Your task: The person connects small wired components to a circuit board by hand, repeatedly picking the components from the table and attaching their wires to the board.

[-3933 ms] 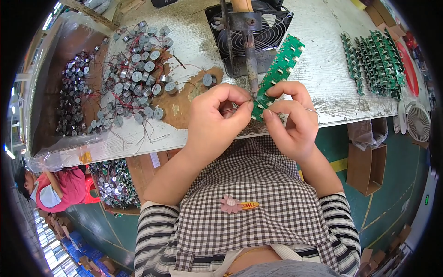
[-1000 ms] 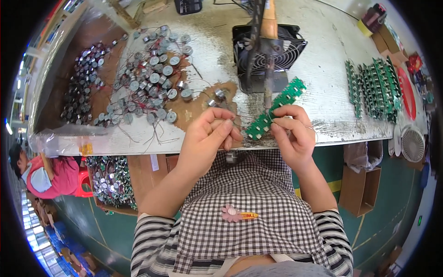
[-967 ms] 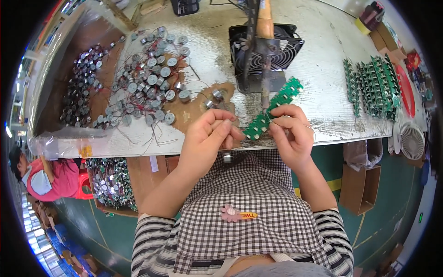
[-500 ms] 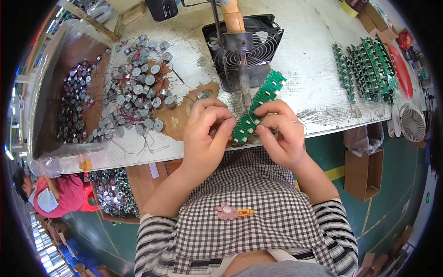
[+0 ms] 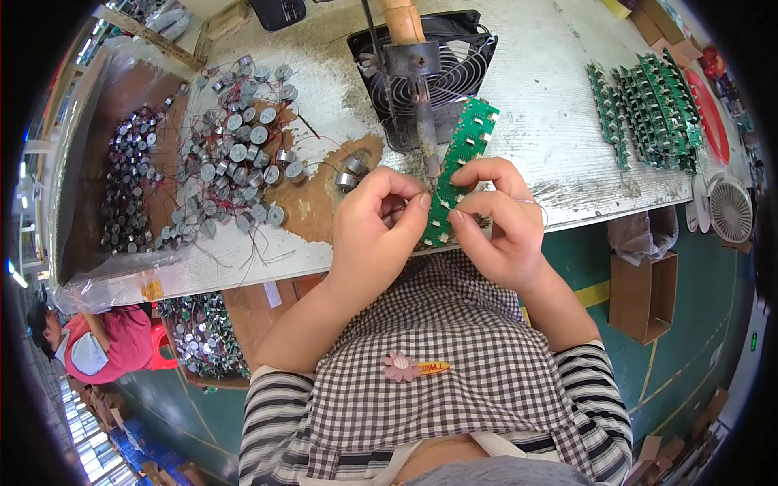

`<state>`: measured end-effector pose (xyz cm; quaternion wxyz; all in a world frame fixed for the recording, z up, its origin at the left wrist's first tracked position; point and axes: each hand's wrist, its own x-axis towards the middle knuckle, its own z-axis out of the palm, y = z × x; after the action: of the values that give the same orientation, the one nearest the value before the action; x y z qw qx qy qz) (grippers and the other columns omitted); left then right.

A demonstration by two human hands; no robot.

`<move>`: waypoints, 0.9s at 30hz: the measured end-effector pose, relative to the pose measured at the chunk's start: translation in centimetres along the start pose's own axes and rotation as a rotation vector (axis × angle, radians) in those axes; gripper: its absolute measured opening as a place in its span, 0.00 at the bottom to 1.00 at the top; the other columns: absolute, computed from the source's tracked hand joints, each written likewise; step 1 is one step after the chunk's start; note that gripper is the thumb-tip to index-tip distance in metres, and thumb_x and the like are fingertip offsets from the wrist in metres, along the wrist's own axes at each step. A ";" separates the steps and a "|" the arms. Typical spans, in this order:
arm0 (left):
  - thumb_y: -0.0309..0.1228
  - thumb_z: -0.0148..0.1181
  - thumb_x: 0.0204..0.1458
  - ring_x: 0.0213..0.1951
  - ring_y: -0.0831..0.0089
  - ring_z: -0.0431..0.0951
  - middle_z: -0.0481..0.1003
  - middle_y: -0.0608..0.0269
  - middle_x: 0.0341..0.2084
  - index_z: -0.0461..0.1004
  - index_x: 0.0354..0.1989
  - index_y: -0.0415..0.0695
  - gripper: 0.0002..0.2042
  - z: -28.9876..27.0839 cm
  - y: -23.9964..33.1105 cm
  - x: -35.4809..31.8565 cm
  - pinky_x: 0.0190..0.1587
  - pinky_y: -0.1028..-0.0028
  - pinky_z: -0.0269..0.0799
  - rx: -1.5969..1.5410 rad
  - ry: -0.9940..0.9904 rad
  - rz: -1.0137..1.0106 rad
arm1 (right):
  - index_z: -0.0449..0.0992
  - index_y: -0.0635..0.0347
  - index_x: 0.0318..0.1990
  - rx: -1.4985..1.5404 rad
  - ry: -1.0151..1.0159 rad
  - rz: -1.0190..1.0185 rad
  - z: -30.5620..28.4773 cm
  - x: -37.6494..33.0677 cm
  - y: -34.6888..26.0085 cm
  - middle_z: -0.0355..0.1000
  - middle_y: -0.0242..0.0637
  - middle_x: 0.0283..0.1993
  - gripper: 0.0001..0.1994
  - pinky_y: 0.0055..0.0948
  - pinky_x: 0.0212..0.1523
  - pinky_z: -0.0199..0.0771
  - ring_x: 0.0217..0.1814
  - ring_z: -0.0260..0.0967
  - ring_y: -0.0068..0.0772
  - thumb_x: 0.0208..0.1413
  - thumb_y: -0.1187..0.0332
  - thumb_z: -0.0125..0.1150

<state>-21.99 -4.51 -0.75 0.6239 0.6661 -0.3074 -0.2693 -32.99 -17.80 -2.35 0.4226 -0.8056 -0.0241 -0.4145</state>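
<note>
A long green circuit board (image 5: 472, 134) with small pale parts stands slanted under a vertical soldering iron (image 5: 425, 130). My right hand (image 5: 506, 227) is closed at the board's right edge, thumb and fingers against it. A thin wire curves out behind that hand's knuckles. My left hand (image 5: 377, 227) pinches a thin wire close to the iron's tip, beside the board's left edge; its fingers partly hide the wire. Two small silver motors (image 5: 348, 178) lie just behind the left hand's knuckles.
A heap of small wired motors (image 5: 243, 150) covers the left of the table, beside a plastic-lined box (image 5: 81, 202) holding more. Behind the iron stands a black fan (image 5: 466, 53). Stacked green boards (image 5: 656, 113) are at the right, near a white fan (image 5: 729, 206). A person (image 5: 113, 340) sits at far left.
Both hands and the board have shifted slightly right, and the board stands steeper. My left fingertips are now closer to the iron's tip. Two motors show more plainly behind my left hand.
</note>
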 end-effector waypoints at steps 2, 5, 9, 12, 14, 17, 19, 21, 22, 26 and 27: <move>0.20 0.58 0.51 0.25 0.88 0.68 0.71 0.69 0.25 0.69 0.30 0.37 0.04 0.1 0.1 0.2 0.26 0.85 0.63 -0.005 0.011 0.025 | 0.71 0.66 0.27 -0.023 0.002 0.019 0.0 0.2 -0.1 0.69 0.48 0.40 0.06 0.29 0.35 0.71 0.38 0.69 0.38 0.41 0.82 0.61; 0.20 0.58 0.50 0.24 0.89 0.67 0.71 0.69 0.24 0.69 0.30 0.37 0.04 0.4 0.4 0.1 0.25 0.85 0.63 -0.015 0.036 0.060 | 0.71 0.66 0.27 -0.010 0.008 -0.016 0.0 0.8 -0.3 0.69 0.48 0.39 0.06 0.29 0.36 0.71 0.39 0.69 0.38 0.40 0.82 0.62; 0.19 0.58 0.49 0.24 0.89 0.67 0.72 0.69 0.25 0.69 0.29 0.37 0.04 0.5 0.0 -0.2 0.24 0.85 0.62 0.000 0.025 0.092 | 0.72 0.66 0.27 0.004 0.009 0.002 -0.1 0.0 -0.1 0.69 0.48 0.39 0.06 0.29 0.36 0.71 0.39 0.68 0.38 0.40 0.83 0.62; 0.19 0.58 0.50 0.23 0.88 0.67 0.73 0.67 0.26 0.68 0.29 0.37 0.04 0.4 -0.3 -0.5 0.24 0.85 0.63 0.022 0.022 0.093 | 0.72 0.66 0.27 0.035 0.024 0.024 0.1 -0.6 -0.2 0.69 0.48 0.39 0.06 0.29 0.36 0.71 0.38 0.68 0.37 0.40 0.83 0.61; 0.19 0.58 0.50 0.23 0.88 0.68 0.73 0.67 0.27 0.68 0.29 0.37 0.04 0.3 -0.2 -0.6 0.24 0.85 0.64 0.038 0.008 0.082 | 0.71 0.66 0.26 0.053 0.033 0.050 0.2 -0.8 -0.3 0.69 0.47 0.39 0.06 0.28 0.35 0.70 0.37 0.68 0.37 0.40 0.83 0.61; 0.20 0.58 0.50 0.23 0.87 0.68 0.72 0.68 0.27 0.69 0.32 0.38 0.04 0.1 0.1 -0.5 0.25 0.84 0.65 -0.140 0.015 0.025 | 0.71 0.66 0.26 0.047 0.029 0.037 0.2 -0.9 -0.1 0.69 0.47 0.39 0.06 0.27 0.34 0.70 0.36 0.68 0.36 0.40 0.83 0.61; 0.23 0.58 0.52 0.23 0.85 0.69 0.71 0.69 0.27 0.69 0.34 0.38 0.05 -0.2 0.0 -0.3 0.25 0.85 0.65 -0.199 -0.014 0.024 | 0.71 0.66 0.26 0.049 0.031 0.031 0.2 -0.8 -0.1 0.69 0.47 0.39 0.06 0.27 0.34 0.70 0.36 0.68 0.35 0.40 0.83 0.61; 0.25 0.58 0.53 0.22 0.85 0.68 0.71 0.69 0.25 0.69 0.34 0.38 0.05 -0.3 0.7 -0.2 0.24 0.85 0.64 -0.237 -0.057 -0.090 | 0.71 0.66 0.26 0.052 0.033 0.025 0.3 -0.8 -0.2 0.69 0.47 0.38 0.06 0.27 0.33 0.70 0.36 0.68 0.35 0.40 0.83 0.61; 0.26 0.58 0.54 0.21 0.85 0.68 0.70 0.70 0.24 0.69 0.34 0.38 0.05 -0.4 0.9 -0.2 0.23 0.85 0.63 -0.275 -0.099 -0.205 | 0.71 0.66 0.26 0.057 0.034 0.019 0.3 -0.7 -0.3 0.69 0.47 0.38 0.06 0.26 0.33 0.70 0.35 0.68 0.34 0.41 0.84 0.61; 0.27 0.57 0.55 0.20 0.87 0.67 0.70 0.70 0.22 0.69 0.33 0.38 0.06 -0.5 0.7 0.0 0.21 0.85 0.60 -0.338 -0.142 -0.247 | 0.71 0.66 0.26 0.056 0.043 0.029 0.4 -0.6 -0.5 0.69 0.46 0.38 0.06 0.25 0.30 0.69 0.33 0.68 0.32 0.42 0.84 0.61; 0.27 0.57 0.54 0.19 0.87 0.66 0.69 0.71 0.21 0.69 0.33 0.38 0.06 -0.5 0.8 0.0 0.20 0.85 0.60 -0.331 -0.132 -0.246 | 0.71 0.66 0.26 0.056 0.043 0.029 0.4 -0.5 -0.4 0.69 0.46 0.38 0.06 0.25 0.30 0.69 0.33 0.68 0.32 0.42 0.84 0.61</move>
<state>-21.69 -4.23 0.04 0.6656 0.5680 -0.2157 -0.4334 -33.26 -17.08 -2.54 0.4516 -0.7845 -0.0149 -0.4247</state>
